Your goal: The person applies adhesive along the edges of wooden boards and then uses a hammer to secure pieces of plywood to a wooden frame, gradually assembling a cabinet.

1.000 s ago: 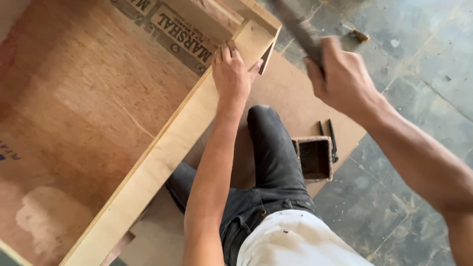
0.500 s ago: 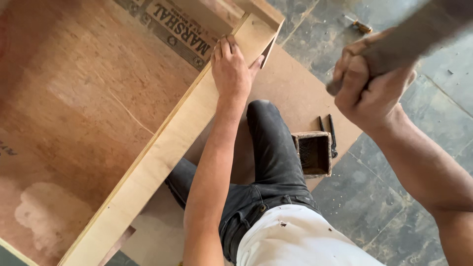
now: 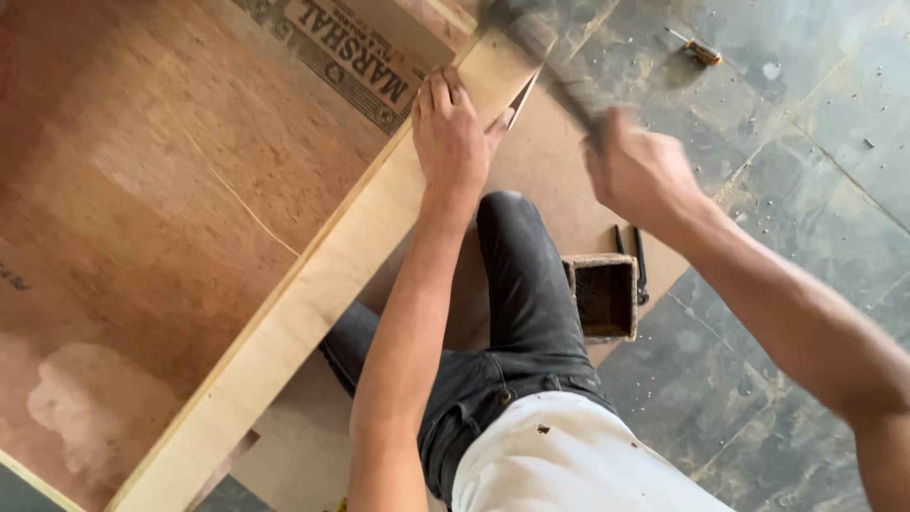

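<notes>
The left hand (image 3: pixel 450 137) lay flat, fingers spread, on the pale wooden side board (image 3: pixel 313 294) near its far corner, steadying it against the plywood panel (image 3: pixel 142 190). The right hand (image 3: pixel 640 171) gripped a blurred hammer (image 3: pixel 531 47) at that corner joint — the fastening looked underway, not finished — with a small wooden box (image 3: pixel 604 296) on the floor.

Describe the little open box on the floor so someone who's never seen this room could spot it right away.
Start at the person's bent knee in dark jeans, beside the long pale wooden board. Just right of that leg, at the edge of the brown sheet where grey floor tiles begin, sits the small box. It is square, open-topped, with pale rims and a dark inside; thin dark tools lie beside it.
</notes>
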